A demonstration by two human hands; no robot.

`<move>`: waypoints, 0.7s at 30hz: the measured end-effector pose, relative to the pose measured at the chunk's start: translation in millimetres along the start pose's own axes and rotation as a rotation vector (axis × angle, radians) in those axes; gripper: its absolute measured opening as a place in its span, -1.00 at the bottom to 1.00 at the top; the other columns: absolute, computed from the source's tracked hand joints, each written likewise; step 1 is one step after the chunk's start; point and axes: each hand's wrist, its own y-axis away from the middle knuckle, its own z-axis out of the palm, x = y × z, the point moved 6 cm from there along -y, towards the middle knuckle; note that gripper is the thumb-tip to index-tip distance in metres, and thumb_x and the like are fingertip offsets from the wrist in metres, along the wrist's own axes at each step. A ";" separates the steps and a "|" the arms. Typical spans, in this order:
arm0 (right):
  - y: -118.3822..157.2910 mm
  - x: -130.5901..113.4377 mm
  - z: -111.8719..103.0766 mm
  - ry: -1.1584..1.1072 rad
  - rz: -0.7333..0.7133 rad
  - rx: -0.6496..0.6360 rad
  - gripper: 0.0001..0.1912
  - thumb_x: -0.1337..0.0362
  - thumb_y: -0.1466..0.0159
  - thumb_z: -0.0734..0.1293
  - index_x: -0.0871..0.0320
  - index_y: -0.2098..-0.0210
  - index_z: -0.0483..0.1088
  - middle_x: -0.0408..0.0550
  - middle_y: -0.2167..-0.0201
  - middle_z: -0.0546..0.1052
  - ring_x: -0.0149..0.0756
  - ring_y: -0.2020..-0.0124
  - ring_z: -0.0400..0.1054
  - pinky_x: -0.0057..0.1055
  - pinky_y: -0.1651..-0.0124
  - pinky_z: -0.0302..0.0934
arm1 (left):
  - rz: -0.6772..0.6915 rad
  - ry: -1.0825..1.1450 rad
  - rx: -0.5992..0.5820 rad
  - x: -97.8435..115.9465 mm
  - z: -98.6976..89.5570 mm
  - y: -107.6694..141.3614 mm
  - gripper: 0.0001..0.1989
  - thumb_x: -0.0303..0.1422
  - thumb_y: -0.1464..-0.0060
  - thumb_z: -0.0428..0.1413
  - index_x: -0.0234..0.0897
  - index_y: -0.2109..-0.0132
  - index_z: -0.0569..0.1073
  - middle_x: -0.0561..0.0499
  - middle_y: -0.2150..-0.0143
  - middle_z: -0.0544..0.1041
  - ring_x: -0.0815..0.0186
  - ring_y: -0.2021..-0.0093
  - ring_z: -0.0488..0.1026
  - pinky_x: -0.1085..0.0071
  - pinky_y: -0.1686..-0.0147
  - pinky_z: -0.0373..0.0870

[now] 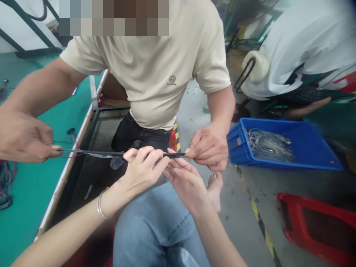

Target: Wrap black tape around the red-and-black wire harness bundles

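A thin black cable (pixel 105 152) stretches nearly level in front of me, with a loose red wire beside its left part. My left hand (pixel 146 165) is closed around the middle of it, fingers bent over the top. Close by, my right hand (pixel 187 180) is turned palm inward, its fingertips closed on the cable near the right end. A co-worker facing me pulls the cable between two hands: one hand (pixel 27 137) pinches the wire end at left, the other hand (pixel 208 146) pinches the right end. My fingers hide part of the cable.
At left is a green-topped table (pixel 27 222) with a pale edge and several dark wired parts (pixel 7 185). A blue bin (pixel 311 148) at right holds a bundle of grey wires (pixel 269 146). A red stool (pixel 294 218) stands on the floor. Another person in white sits behind.
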 end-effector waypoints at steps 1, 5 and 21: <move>0.3 0.5 0.2 -0.009 0.002 -0.005 -0.53 0.41 0.01 0.28 0.03 0.08 0.32 -0.10 0.11 0.43 -0.30 0.10 0.28 -0.26 0.01 0.16 | -0.046 0.019 0.003 -2.3 0.4 0.4 -0.87 -0.42 -0.01 0.03 -0.15 0.28 0.43 0.01 0.37 0.42 0.28 0.22 0.25 0.24 0.30 -0.06; -1.3 3.8 -0.8 -0.054 0.023 0.001 -0.53 0.41 0.02 0.28 0.07 0.08 0.32 -0.08 0.09 0.41 -0.30 0.08 0.27 -0.31 0.04 0.18 | -0.184 0.084 -0.056 -6.5 5.1 -4.4 -0.83 -0.35 -0.01 0.05 -0.17 0.19 0.42 -0.04 0.29 0.43 0.24 0.21 0.22 0.23 0.29 -0.04; -2.1 3.3 1.3 0.019 -0.011 -0.037 -0.53 0.38 -0.01 0.24 0.07 0.05 0.27 -0.06 0.01 0.35 -0.28 0.03 0.24 -0.28 0.02 0.17 | 0.117 -0.003 0.019 11.6 2.3 -8.9 -0.90 -0.46 0.02 0.04 -0.21 0.32 0.42 0.02 0.33 0.42 0.28 0.21 0.21 0.27 0.30 -0.01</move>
